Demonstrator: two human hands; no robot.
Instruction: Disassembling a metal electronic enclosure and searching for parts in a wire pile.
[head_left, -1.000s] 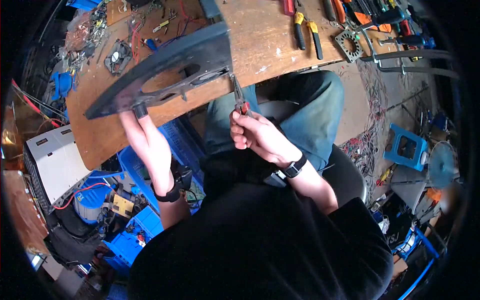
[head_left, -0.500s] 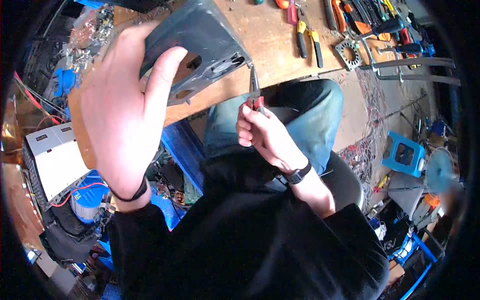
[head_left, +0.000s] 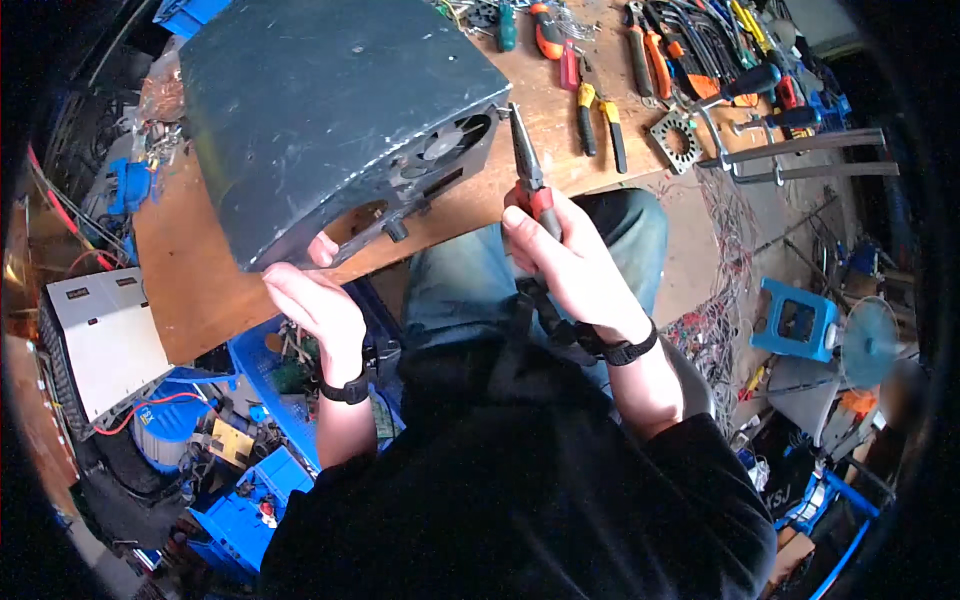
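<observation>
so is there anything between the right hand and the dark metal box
Yes, the red-handled pliers: the right hand holds them, tips by the right-hand corner of the dark metal box. Nothing else visible blocks the way; whether the tips touch is unclear.

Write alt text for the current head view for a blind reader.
The right hand holds red-handled pliers near a corner of a dark box, while the left hand holds its near edge; tools lie on the wooden table.
</observation>
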